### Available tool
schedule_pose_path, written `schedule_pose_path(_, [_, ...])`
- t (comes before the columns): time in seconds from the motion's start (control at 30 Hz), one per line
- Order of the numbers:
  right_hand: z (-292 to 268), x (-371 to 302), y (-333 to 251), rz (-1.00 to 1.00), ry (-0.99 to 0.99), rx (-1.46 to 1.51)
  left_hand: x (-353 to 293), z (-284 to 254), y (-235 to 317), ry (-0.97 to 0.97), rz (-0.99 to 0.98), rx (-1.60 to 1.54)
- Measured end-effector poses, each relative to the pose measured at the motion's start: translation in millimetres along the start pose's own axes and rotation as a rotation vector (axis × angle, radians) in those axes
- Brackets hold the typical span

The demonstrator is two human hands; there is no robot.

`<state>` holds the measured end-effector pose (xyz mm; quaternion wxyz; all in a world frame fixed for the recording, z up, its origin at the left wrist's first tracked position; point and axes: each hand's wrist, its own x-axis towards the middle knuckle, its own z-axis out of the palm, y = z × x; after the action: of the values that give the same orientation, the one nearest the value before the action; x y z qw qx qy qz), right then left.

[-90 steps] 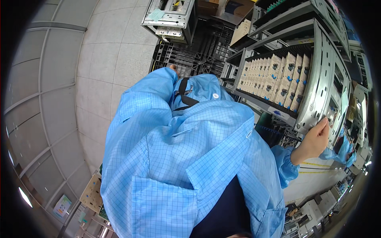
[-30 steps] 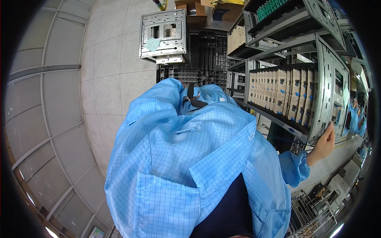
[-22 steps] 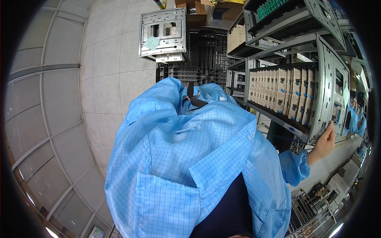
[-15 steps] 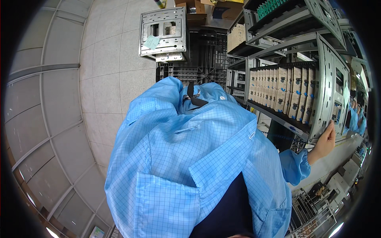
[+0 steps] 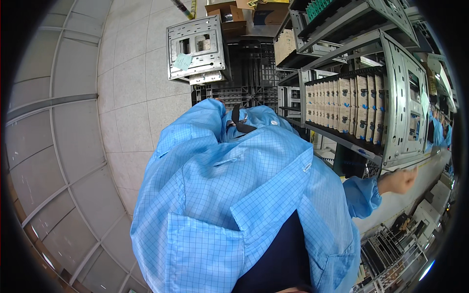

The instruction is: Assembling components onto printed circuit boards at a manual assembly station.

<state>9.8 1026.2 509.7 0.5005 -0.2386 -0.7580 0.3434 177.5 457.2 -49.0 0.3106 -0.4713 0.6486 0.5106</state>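
At the right, my right hand (image 5: 398,181) is just below the lower corner of a grey metal rack (image 5: 396,105), apart from it. Its fingers are smeared by motion, and nothing can be made out in them. Upright in this rack stands a row of tan circuit boards (image 5: 345,100) with dark and blue parts. My left arm reaches forward in its blue checked sleeve (image 5: 188,119). Only a sliver of my left hand (image 5: 221,101) shows past the cuff, so its fingers are hidden.
Another metal rack (image 5: 195,46) with a pale green note stands ahead on a black plastic pallet (image 5: 251,73). A further rack (image 5: 337,29) holds green boards. Cardboard boxes (image 5: 271,13) lie at the far end. A panelled wall (image 5: 73,127) runs along the left.
My right hand has come off the side panel of the rack and moved down a little. The racks sit slightly shifted in the picture. A sliver of my left hand has come into sight.
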Motion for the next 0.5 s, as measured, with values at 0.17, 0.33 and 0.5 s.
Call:
schedule_pose_path(0.17, [-34, -13, 91, 0.622, 0.229, 0.395, 6, -8, 10, 0.01, 0.019, 0.036])
schedule_pose_path(0.33, [-68, -105, 223, 0.901, 0.011, 0.345, 8, -18, 20, 0.015, 0.045, 0.096])
schedule_pose_path(0.5, [-118, -226, 309, 1.107, -0.067, 0.211, -20, 3, 73, -0.011, 0.44, 0.649])
